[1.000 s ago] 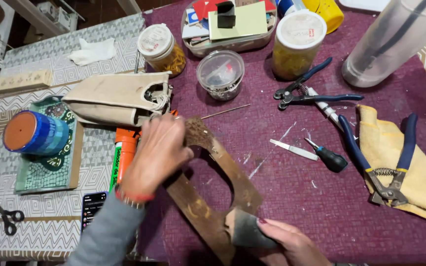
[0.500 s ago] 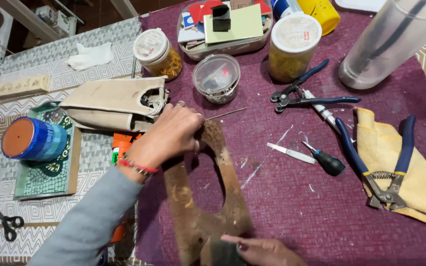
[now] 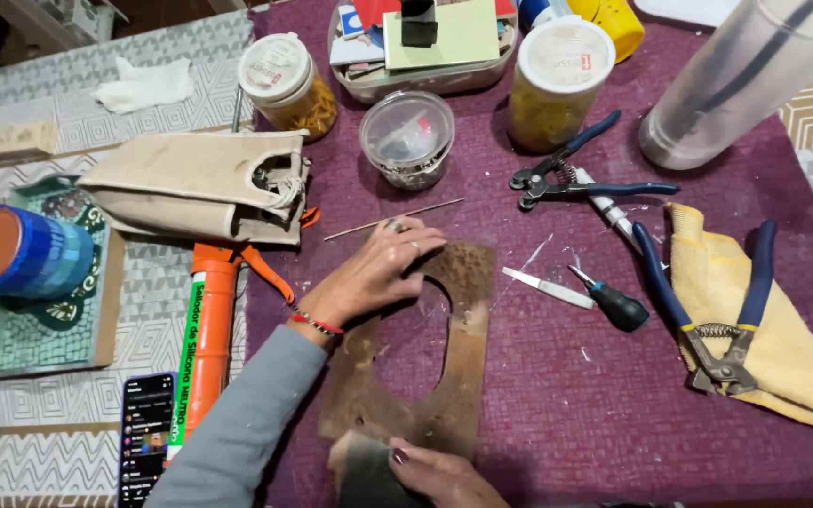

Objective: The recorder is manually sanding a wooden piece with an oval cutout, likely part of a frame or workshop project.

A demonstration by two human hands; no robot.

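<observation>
- I saw the left hand (image 3: 374, 273) resting flat, fingers spread, on the top left corner of the rusty brown frame (image 3: 458, 376), which lay flat on the purple cloth (image 3: 557, 395).
- The right hand (image 3: 439, 475) pinched a grey pad (image 3: 359, 470) against the frame's bottom edge; it looked like sandpaper, though I could not be sure.
- A small screwdriver (image 3: 613, 301) lay just right of the frame.

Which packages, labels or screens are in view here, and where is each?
Phone: lower left, lit dark screen.
Sealant tube: beside phone, orange with green-and-white label.
Left jar: top, white labelled lid.
Right jar: top centre, white lid, small red mark.
</observation>
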